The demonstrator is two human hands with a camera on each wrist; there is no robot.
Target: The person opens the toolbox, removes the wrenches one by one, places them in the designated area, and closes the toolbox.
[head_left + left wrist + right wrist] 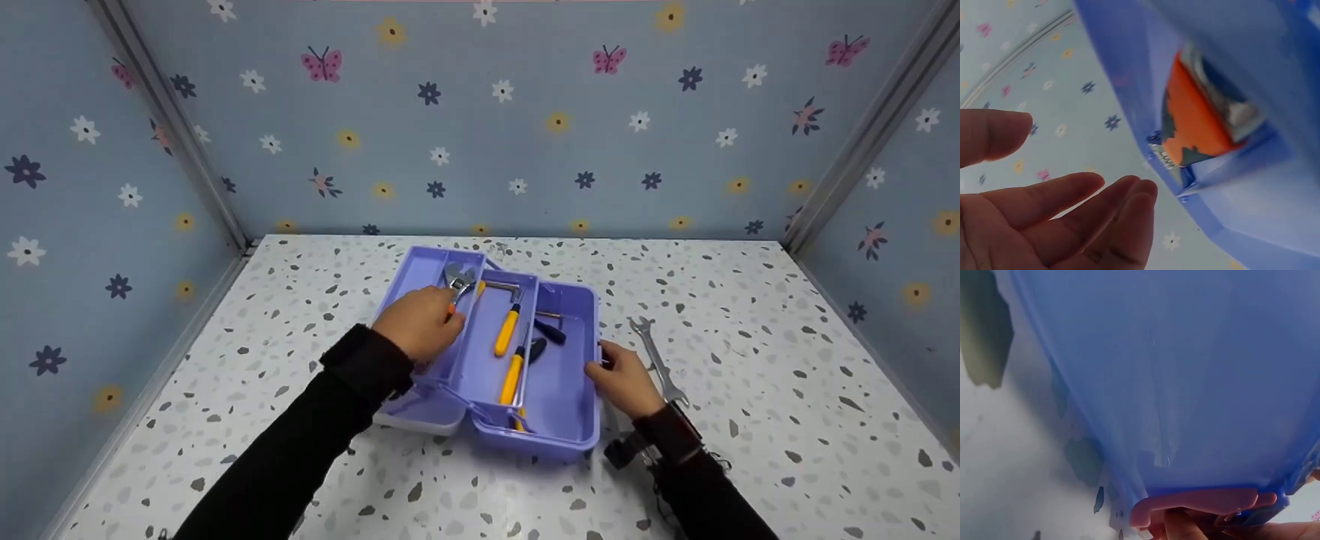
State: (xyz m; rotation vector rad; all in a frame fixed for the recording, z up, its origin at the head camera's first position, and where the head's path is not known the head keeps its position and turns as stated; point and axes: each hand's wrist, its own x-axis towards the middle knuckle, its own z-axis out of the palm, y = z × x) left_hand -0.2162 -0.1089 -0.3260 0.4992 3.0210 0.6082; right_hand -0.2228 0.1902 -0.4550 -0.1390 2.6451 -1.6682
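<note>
A purple toolbox (562,394) stands unfolded on the table, its trays spread to the left. An adjustable wrench (459,278) with an orange and dark handle (1193,121) lies in the leftmost tray. Over that tray is my left hand (420,322); in the left wrist view its thumb and fingers are spread apart, with nothing between them and the handle beyond the fingertips. My right hand (628,381) holds the box's right side, thumb at the rim. In the right wrist view its fingers are at a pink latch (1202,502), partly cut off by the frame.
Yellow-handled tools (508,334) lie in the middle tray, and a black-handled tool (551,331) lies in the deep compartment. A double open-end wrench (654,352) rests on the speckled table (780,360), right of the box. Patterned walls (480,127) enclose the table's back and sides.
</note>
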